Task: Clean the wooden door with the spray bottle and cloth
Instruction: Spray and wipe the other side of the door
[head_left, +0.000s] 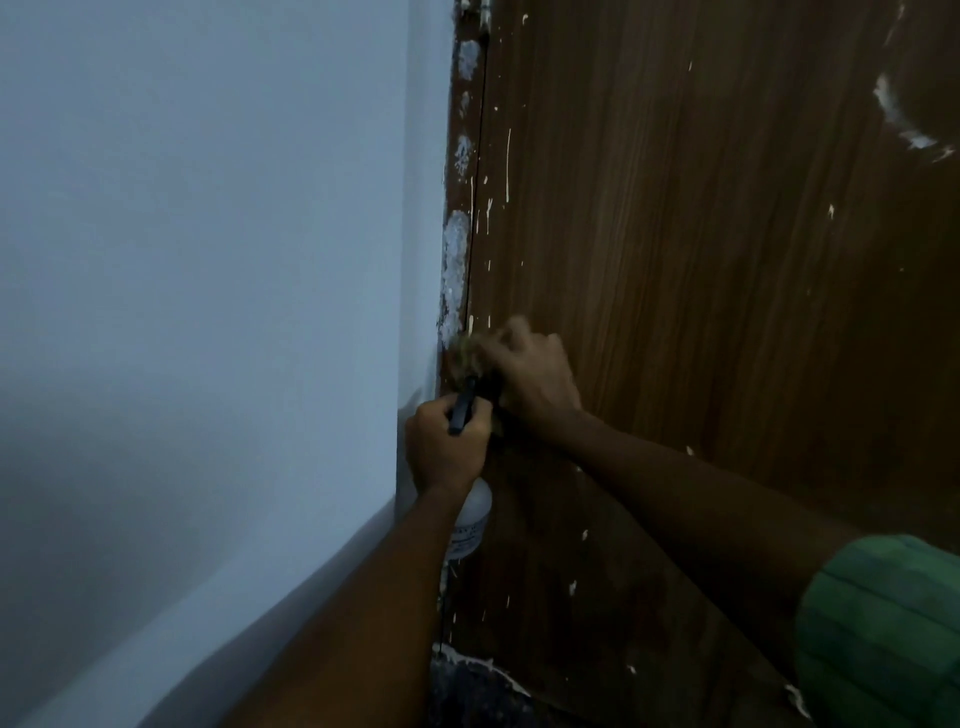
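To my left stood the pale wall (208, 260), and where it met the door frame (457, 249) the white crusted patches ran down the edge. My left hand (447, 447) was wrapped round the neck of the spray bottle (470, 519), fingers curled by the black trigger, the white body hanging below my wrist, close against the frame. Just above it my right hand (530, 374) bunched the cloth (467, 356) and pressed it to the wooden door (727, 260) at its left edge; the blur made the cloth hard to read. I judged the thing to do well was short, firm rubs on the wetted spot, keeping the nozzle aimed at the wood and off the wall. Farther right, drips and a curved white smear (904, 124) were not yet cleaned.
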